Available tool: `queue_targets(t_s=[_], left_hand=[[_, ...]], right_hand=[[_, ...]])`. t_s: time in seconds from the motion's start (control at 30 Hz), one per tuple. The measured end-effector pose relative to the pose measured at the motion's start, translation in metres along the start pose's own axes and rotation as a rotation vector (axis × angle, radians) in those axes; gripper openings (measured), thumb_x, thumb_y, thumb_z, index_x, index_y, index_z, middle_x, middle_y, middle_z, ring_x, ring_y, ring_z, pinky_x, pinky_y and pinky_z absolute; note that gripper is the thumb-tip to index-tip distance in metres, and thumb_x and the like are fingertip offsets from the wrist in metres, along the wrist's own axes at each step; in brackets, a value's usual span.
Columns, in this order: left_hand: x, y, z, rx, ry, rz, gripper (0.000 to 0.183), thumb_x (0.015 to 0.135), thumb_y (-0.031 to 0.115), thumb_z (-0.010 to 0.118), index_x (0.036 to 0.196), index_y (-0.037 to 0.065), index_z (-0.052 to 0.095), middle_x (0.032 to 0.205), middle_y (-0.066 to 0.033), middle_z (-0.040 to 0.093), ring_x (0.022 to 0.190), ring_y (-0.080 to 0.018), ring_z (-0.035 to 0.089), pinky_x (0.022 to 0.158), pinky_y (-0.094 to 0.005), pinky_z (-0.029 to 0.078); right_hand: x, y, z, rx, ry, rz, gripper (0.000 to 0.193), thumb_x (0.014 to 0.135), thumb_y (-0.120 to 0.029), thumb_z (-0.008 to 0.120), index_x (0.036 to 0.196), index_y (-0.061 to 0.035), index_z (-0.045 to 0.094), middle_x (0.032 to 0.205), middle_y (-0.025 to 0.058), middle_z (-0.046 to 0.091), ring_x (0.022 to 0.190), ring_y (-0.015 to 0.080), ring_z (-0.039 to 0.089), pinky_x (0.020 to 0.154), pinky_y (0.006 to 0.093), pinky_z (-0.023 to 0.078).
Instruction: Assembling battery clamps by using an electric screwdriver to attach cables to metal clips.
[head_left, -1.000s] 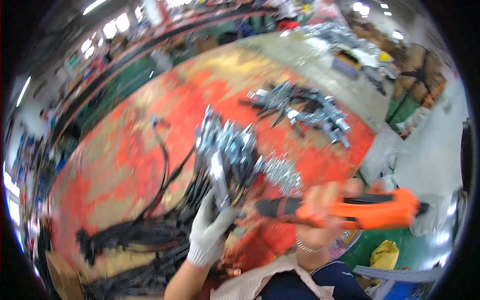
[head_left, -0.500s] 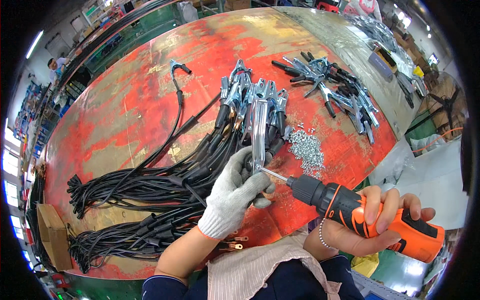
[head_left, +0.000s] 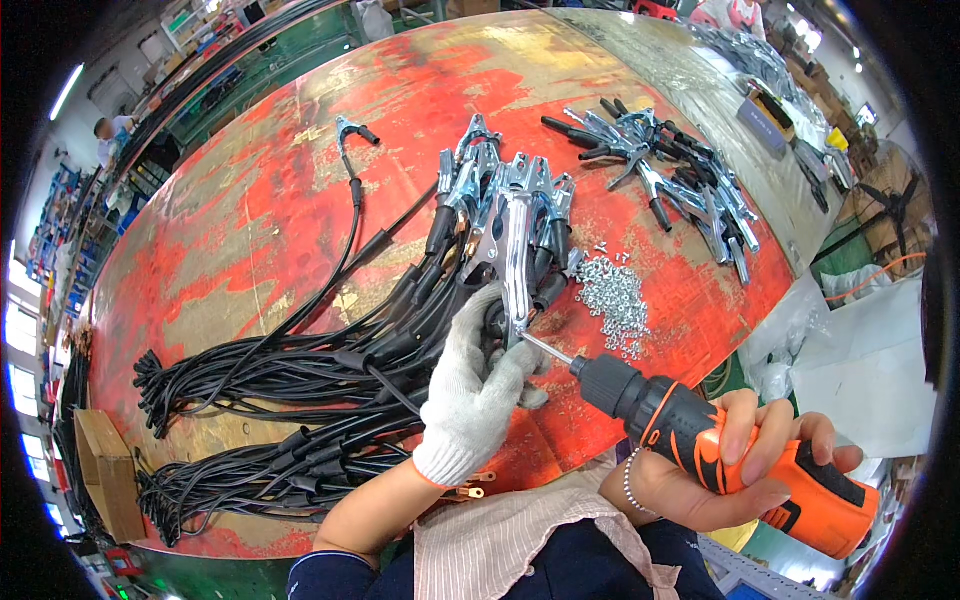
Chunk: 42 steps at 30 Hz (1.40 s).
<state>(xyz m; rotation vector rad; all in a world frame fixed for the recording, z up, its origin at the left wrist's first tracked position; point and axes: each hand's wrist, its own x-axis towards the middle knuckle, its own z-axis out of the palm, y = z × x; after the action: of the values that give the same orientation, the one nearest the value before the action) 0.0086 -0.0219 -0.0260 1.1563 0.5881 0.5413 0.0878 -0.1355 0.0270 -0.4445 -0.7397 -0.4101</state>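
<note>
My left hand, in a white knit glove, is closed around the near end of a silver metal cable clamp. The clamp points away from me, its jaws among other clamps. My right hand, bare and with a beaded bracelet at the wrist, grips an orange-and-black electric screwdriver. Its long thin bit slants left to the clamp's near end, beside my left fingertips; the screw itself is too small to make out. Just beyond lie several clamps fixed to black cables.
Small silver screws and nuts are heaped right of the clamp. Loose clamps with black handles form a pile farther right. One cabled clamp lies apart at the back. A cardboard box stands at the left edge of the red, worn table.
The clamp in my left hand has tilted slightly, showing more of its side. The screwdriver's rear end has dipped and moved slightly left, its bit staying at the clamp's near end.
</note>
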Motion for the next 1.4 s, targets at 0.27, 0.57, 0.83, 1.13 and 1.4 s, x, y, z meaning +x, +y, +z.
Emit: queue_targets(t_s=[0.27, 0.57, 0.83, 1.13, 1.4], left_hand=[[0.0, 0.002, 0.005, 0.06, 0.021, -0.022, 0.052, 0.087, 0.002, 0.052, 0.134, 0.001, 0.029, 0.101, -0.01, 0.055, 0.074, -0.0128, 0.059, 0.053, -0.0211, 0.048], [0.007, 0.005, 0.005, 0.012, -0.079, -0.095, 0.055, 0.084, 0.004, 0.055, 0.133, -0.001, 0.031, 0.096, -0.0087, 0.056, 0.072, -0.011, 0.057, 0.053, -0.0197, 0.045], [0.021, 0.037, -0.005, 1.17, -0.055, 0.623, 0.06, 0.075, 0.016, 0.071, 0.123, 0.001, 0.04, 0.082, -0.0111, 0.065, 0.061, -0.0211, 0.064, 0.052, -0.0327, 0.051], [0.042, 0.033, -0.01, 1.177, 0.01, 0.635, 0.048, 0.083, 0.02, 0.06, 0.124, 0.005, 0.041, 0.065, -0.0101, 0.061, 0.05, -0.0297, 0.059, 0.044, -0.0399, 0.045], [0.021, 0.051, -0.008, 1.354, -0.228, 0.975, 0.056, 0.072, 0.023, 0.07, 0.119, -0.002, 0.051, 0.075, -0.0072, 0.065, 0.056, -0.0189, 0.06, 0.049, -0.0302, 0.046]], right_hand=[[-0.002, 0.001, -0.001, 0.059, 0.026, -0.07, 0.077, 0.071, 0.012, 0.058, 0.135, -0.0144, 0.026, 0.101, 0.0032, 0.044, 0.058, 0.0132, 0.045, 0.057, 0.0268, 0.045], [-0.001, 0.006, -0.001, 0.056, 0.025, -0.072, 0.075, 0.068, 0.012, 0.061, 0.133, -0.0131, 0.032, 0.099, 0.0021, 0.049, 0.058, 0.0139, 0.047, 0.054, 0.0291, 0.045], [0.007, 0.001, -0.017, 0.249, 0.08, -0.227, 0.056, 0.072, 0.003, 0.063, 0.124, -0.0057, 0.043, 0.088, 0.0027, 0.053, 0.06, 0.0101, 0.049, 0.058, 0.023, 0.042], [-0.009, -0.007, -0.032, 0.185, -0.14, -0.011, 0.045, 0.072, -0.002, 0.063, 0.113, -0.0091, 0.048, 0.074, -0.0017, 0.047, 0.06, 0.0084, 0.047, 0.056, 0.0214, 0.036], [-0.067, 0.047, -0.046, -0.213, 0.192, 0.945, 0.053, 0.07, -0.001, 0.075, 0.117, -0.0011, 0.049, 0.1, 0.008, 0.061, 0.088, 0.0187, 0.061, 0.076, 0.0319, 0.051]])
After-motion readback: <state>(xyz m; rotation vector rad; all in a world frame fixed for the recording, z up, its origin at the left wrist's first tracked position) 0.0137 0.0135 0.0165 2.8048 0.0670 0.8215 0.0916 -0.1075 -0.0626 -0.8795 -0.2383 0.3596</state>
